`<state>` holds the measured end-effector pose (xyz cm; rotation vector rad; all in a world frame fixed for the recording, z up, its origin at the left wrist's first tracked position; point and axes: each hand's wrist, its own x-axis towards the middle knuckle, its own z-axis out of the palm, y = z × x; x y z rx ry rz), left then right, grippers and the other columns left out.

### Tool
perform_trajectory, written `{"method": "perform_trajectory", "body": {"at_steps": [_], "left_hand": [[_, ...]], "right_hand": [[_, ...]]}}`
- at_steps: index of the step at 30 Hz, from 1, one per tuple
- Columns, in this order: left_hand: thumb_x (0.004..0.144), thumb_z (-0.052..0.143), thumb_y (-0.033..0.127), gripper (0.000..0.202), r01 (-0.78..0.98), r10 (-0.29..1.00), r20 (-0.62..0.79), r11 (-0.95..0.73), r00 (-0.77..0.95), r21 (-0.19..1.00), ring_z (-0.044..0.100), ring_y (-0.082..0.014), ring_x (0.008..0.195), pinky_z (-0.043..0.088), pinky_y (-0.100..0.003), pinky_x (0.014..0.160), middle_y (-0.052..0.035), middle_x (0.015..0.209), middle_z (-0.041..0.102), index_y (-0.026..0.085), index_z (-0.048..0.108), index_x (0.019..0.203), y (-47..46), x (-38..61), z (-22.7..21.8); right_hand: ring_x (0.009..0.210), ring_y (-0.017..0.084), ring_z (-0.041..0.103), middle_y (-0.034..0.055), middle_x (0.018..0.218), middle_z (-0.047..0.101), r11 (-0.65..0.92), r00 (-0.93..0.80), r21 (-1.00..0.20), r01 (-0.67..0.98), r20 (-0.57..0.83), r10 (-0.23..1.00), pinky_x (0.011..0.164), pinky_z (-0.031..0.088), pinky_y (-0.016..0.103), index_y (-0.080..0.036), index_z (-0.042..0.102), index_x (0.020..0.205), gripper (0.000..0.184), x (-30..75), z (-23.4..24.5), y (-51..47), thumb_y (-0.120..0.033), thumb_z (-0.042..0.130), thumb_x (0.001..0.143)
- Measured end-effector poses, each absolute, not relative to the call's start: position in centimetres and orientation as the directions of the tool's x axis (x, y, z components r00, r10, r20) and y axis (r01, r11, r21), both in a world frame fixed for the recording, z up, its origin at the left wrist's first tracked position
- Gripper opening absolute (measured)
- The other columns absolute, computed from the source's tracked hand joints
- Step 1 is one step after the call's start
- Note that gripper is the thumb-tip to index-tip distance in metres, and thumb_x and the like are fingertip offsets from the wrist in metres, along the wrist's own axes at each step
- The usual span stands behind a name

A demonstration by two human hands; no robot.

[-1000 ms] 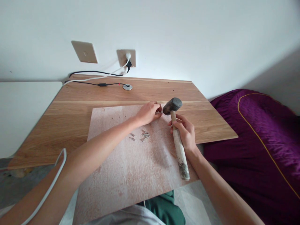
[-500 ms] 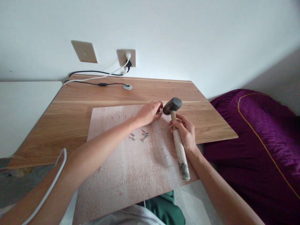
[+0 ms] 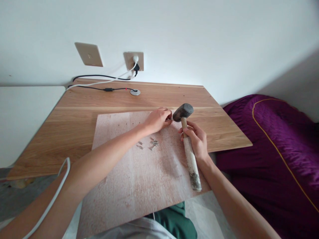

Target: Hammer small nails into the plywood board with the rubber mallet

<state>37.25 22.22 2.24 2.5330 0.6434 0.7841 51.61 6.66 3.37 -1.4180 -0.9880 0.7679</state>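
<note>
My right hand (image 3: 196, 136) is wrapped round the upper handle of a mallet (image 3: 183, 113) with a dark head and a worn, whitish grip. The mallet head hangs just right of my left hand (image 3: 160, 119). That hand rests near the far edge of a pale, wood-grained board (image 3: 124, 186), its fingers pinched on a small metal nail (image 3: 169, 119), partly hidden by the fingers. Nearer on the board lies a small pile of nails (image 3: 154, 143), with a few more nails (image 3: 140, 145) to its left. A row of small dark dots (image 3: 126, 124) runs along the far left of the board.
Under the board is a wooden tabletop (image 3: 74, 116) against the wall. Black and white cables (image 3: 108, 89) run across its back to a wall socket (image 3: 134, 61). A white surface (image 3: 27, 122) stands at left, and purple cloth (image 3: 254, 139) covers something at right.
The fingers of my left hand have closed in slightly around the nail. The mallet and my right hand have hardly moved.
</note>
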Motion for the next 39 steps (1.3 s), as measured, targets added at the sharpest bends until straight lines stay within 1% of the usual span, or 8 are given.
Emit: {"method": "perform_trajectory", "body": {"at_steps": [5, 9, 16, 24, 32, 39], "left_hand": [[0.091, 0.071, 0.015, 0.001, 0.308, 0.544, 0.416, -0.803, 0.728, 0.51, 0.067, -0.0224, 0.088, 0.052, -0.034, 0.081, -0.0085, 0.092, 0.072, 0.016, 0.072, 0.09, 22.28, 37.26, 2.17], [0.093, 0.07, 0.015, 0.004, 0.316, 0.534, 0.411, -0.813, 0.739, 0.489, 0.067, -0.0222, 0.088, 0.051, -0.033, 0.08, -0.0084, 0.091, 0.072, 0.016, 0.071, 0.089, 22.29, 37.33, 2.18], [0.092, 0.071, 0.013, 0.006, 0.331, 0.542, 0.402, -0.81, 0.738, 0.485, 0.068, -0.0223, 0.088, 0.051, -0.033, 0.08, -0.0082, 0.091, 0.073, 0.016, 0.071, 0.086, 22.23, 37.44, 2.34], [0.092, 0.072, 0.015, 0.007, 0.333, 0.547, 0.406, -0.808, 0.732, 0.487, 0.068, -0.023, 0.088, 0.051, -0.034, 0.08, -0.0085, 0.09, 0.073, 0.016, 0.072, 0.085, 22.25, 37.53, 2.27], [0.093, 0.071, 0.016, 0.008, 0.331, 0.543, 0.413, -0.812, 0.732, 0.481, 0.068, -0.0223, 0.087, 0.051, -0.033, 0.078, -0.0075, 0.089, 0.073, 0.016, 0.071, 0.085, 22.24, 37.48, 2.19], [0.092, 0.07, 0.013, 0.008, 0.32, 0.546, 0.405, -0.803, 0.733, 0.503, 0.068, -0.022, 0.086, 0.051, -0.033, 0.079, -0.008, 0.09, 0.074, 0.016, 0.072, 0.085, 22.32, 37.54, 2.18]], "right_hand": [[0.054, 0.015, 0.057, 0.0003, 0.073, 0.07, 0.051, 0.414, -0.988, 0.149, 0.109, 0.904, 0.048, 0.045, 0.028, -0.021, 0.066, 0.112, 0.035, 51.76, 3.24, 6.69, -0.041, 0.068, 0.083], [0.055, 0.016, 0.058, 0.0008, 0.074, 0.07, 0.049, 0.419, -0.986, 0.157, 0.111, 0.901, 0.049, 0.045, 0.028, -0.02, 0.066, 0.112, 0.036, 51.82, 3.24, 6.7, -0.041, 0.069, 0.083], [0.052, 0.015, 0.056, 0.0004, 0.074, 0.071, 0.03, 0.435, -0.994, 0.109, 0.075, 0.897, 0.048, 0.046, 0.028, -0.021, 0.067, 0.111, 0.037, 51.58, 3.46, 6.71, -0.041, 0.07, 0.08], [0.056, 0.016, 0.058, 0.0004, 0.074, 0.069, 0.052, 0.413, -0.986, 0.157, 0.113, 0.903, 0.05, 0.047, 0.029, -0.022, 0.066, 0.112, 0.034, 51.73, 3.13, 6.72, -0.042, 0.067, 0.085], [0.053, 0.015, 0.056, 0.0, 0.072, 0.07, 0.046, 0.44, -0.992, 0.12, 0.095, 0.893, 0.049, 0.046, 0.029, -0.02, 0.067, 0.11, 0.036, 51.52, 3.37, 6.77, -0.041, 0.069, 0.081], [0.053, 0.015, 0.056, 0.0004, 0.073, 0.071, 0.037, 0.435, -0.993, 0.108, 0.081, 0.897, 0.049, 0.047, 0.029, -0.02, 0.067, 0.11, 0.036, 51.54, 3.5, 6.71, -0.041, 0.07, 0.081]]}}
